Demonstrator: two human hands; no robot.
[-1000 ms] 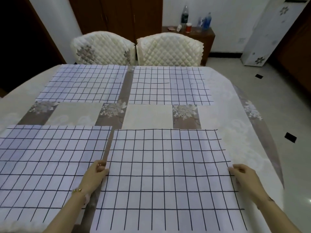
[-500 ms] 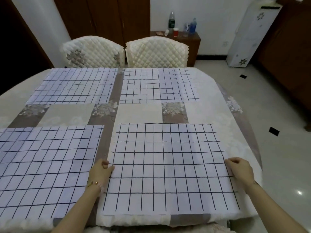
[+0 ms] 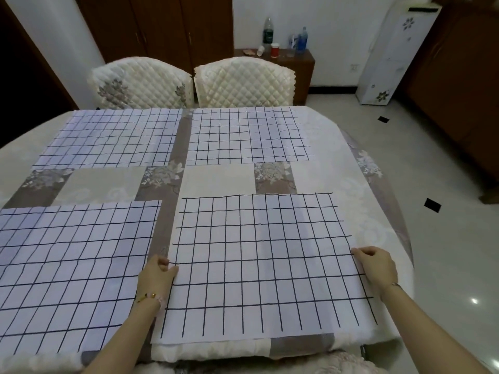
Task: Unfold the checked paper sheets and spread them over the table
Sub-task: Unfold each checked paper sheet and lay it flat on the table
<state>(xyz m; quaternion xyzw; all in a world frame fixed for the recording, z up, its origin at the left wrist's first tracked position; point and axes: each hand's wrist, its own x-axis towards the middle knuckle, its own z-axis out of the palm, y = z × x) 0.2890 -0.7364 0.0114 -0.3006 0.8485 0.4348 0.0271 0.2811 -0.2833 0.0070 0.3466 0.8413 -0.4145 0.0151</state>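
Head view: the near-right sheet (image 3: pixel 259 265) lies fully unfolded, farther onto the table (image 3: pixel 378 211) than a second ago, its near edge now just inside the rim. Left hand (image 3: pixel 158 276) pinches its left edge and right hand (image 3: pixel 376 265) curls over its right edge. Near-left sheet (image 3: pixel 73 265), far-left sheet (image 3: pixel 113 139) and far-right sheet (image 3: pixel 245 136) lie flat, so the job looks almost done. Bare cloth shows between the rows, with little room on the right.

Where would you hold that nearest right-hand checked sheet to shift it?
Probably at its two side edges, one from each side, where the left hand and right hand hold the near right sheet now. It lies flat and thin on the table, so only the edges offer a grip.
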